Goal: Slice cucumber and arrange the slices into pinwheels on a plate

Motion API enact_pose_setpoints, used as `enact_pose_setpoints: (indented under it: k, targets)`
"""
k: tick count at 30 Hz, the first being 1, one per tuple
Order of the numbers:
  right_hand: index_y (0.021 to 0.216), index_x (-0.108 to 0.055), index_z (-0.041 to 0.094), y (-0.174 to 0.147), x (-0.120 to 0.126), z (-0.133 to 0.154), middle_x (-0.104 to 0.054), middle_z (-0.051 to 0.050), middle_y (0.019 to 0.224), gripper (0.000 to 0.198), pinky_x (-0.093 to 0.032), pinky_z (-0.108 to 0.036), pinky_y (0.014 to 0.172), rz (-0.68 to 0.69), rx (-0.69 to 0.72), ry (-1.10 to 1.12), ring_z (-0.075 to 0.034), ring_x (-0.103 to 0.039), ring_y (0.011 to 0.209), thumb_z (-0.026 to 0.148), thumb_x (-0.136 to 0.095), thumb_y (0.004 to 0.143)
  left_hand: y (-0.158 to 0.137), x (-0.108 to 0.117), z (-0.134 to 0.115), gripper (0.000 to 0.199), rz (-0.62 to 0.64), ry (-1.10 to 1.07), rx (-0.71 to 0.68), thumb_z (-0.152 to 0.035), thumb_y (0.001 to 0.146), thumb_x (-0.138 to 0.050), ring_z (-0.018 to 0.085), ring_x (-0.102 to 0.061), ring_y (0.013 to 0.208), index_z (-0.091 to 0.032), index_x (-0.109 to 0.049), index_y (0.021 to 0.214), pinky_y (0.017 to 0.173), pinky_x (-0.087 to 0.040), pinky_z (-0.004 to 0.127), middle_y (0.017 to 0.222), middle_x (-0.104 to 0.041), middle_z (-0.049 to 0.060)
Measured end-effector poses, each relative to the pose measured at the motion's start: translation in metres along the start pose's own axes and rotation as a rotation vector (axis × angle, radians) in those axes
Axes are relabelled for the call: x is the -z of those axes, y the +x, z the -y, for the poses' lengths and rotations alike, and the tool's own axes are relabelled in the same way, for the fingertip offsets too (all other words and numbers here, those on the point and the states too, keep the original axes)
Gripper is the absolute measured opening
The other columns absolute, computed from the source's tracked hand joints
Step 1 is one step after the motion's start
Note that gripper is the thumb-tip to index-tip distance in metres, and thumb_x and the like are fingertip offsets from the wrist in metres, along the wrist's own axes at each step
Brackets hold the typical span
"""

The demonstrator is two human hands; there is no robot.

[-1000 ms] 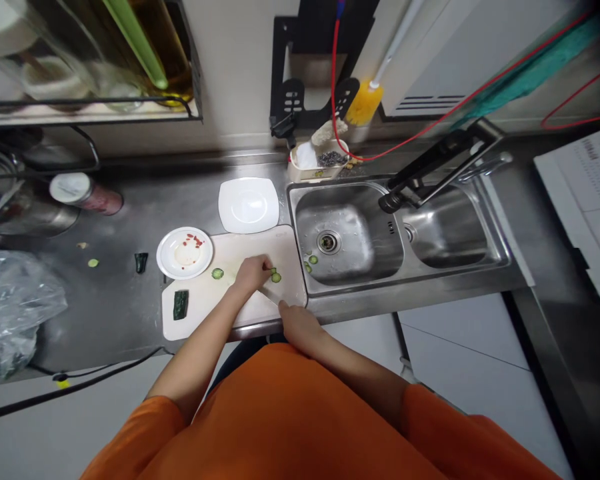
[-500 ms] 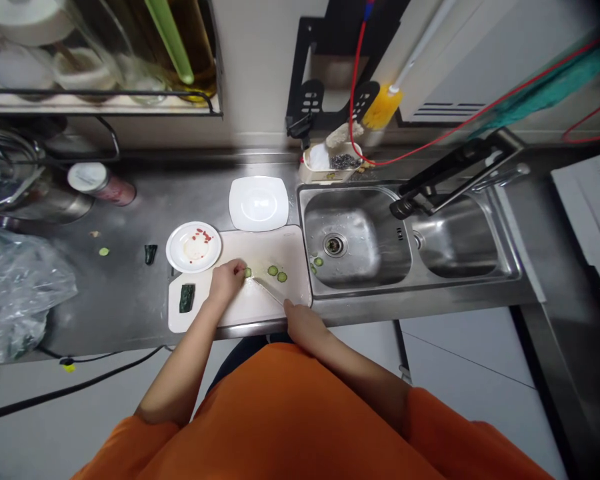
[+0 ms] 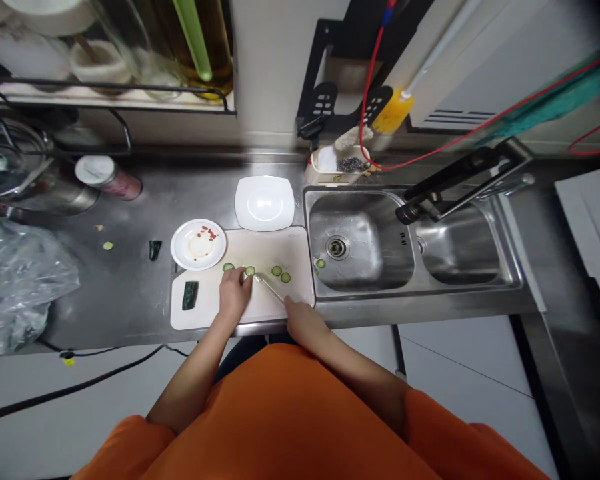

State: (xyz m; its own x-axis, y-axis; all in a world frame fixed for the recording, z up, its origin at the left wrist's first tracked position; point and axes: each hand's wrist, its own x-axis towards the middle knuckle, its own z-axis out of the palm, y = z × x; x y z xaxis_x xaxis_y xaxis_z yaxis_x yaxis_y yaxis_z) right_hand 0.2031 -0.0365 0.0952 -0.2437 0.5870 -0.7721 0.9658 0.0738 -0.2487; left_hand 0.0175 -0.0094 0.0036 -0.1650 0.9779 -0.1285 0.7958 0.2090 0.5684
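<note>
My right hand (image 3: 303, 319) grips a knife (image 3: 273, 288), its blade pointing left and away across the white cutting board (image 3: 205, 319). Close to the blade tip lies a cucumber slice (image 3: 251, 271). My left hand (image 3: 235, 291) is over the board with its fingers bent together beside that slice; whether they pinch anything is hidden. Another cucumber slice (image 3: 229, 267) lies just beyond its knuckles. Two more slices (image 3: 281, 274) rest on the right half of the board. A dark green piece of cucumber (image 3: 190, 295) sits at the left end.
A round plate (image 3: 180, 257) with red bits overlaps the board's far left corner. Behind the board stands a square white plate (image 3: 265, 200). The double sink (image 3: 360, 227) holds several slices. Leftward are a cucumber end (image 3: 155, 250), a slice (image 3: 109, 246), a canister (image 3: 109, 177) and a plastic bag (image 3: 25, 287).
My left hand has shifted slightly right and nearer my body. A slice now shows beyond it on the board. The knife has barely moved, and the whole view has shifted slightly.
</note>
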Motion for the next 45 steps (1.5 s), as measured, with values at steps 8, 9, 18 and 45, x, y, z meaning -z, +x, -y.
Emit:
enact_pose_setpoints:
  k: [8,9,18,45]
  targets:
    - [0.115,-0.043,0.014,0.009,0.005,0.014,-0.064,-0.014,0.093,0.034,-0.046,-0.029,0.071,-0.03,0.015,0.011,-0.025,-0.062,0.095,0.003,-0.036,0.085,0.001,0.0,0.001,0.024,-0.005,-0.024,0.007,-0.027,0.08,-0.054,0.019,-0.056,0.079,-0.016,-0.064,0.098,0.081,-0.044,0.031,0.082,-0.06,0.006]
    - [0.115,-0.043,0.014,0.01,0.005,0.015,-0.064,-0.014,0.093,0.033,-0.046,-0.029,0.071,-0.032,0.014,0.006,-0.024,-0.063,0.094,0.004,-0.036,0.085,0.001,0.0,0.001,0.024,-0.005,-0.024,0.007,-0.027,0.079,-0.054,0.019,-0.056,0.079,-0.016,-0.064,0.098,0.081,-0.044,0.031,0.082,-0.06,0.006]
    - [0.115,-0.043,0.014,0.013,0.003,0.017,-0.065,-0.014,0.093,0.032,-0.046,-0.029,0.071,-0.054,0.03,-0.006,-0.023,-0.063,0.094,0.004,-0.036,0.086,0.003,0.0,0.002,0.024,0.008,-0.021,0.013,-0.025,0.078,-0.055,0.021,-0.057,0.081,-0.017,-0.064,0.098,0.081,-0.044,0.032,0.081,-0.06,0.006]
    - [0.117,-0.044,0.013,-0.003,-0.004,0.006,-0.064,-0.015,0.095,0.04,-0.045,-0.031,0.071,0.021,-0.057,0.011,-0.027,-0.061,0.098,0.0,-0.035,0.08,0.008,0.016,-0.001,0.014,0.054,-0.189,0.197,-0.033,0.079,-0.053,0.013,-0.058,0.068,-0.022,-0.061,0.081,0.071,-0.043,0.025,0.075,-0.064,-0.001]
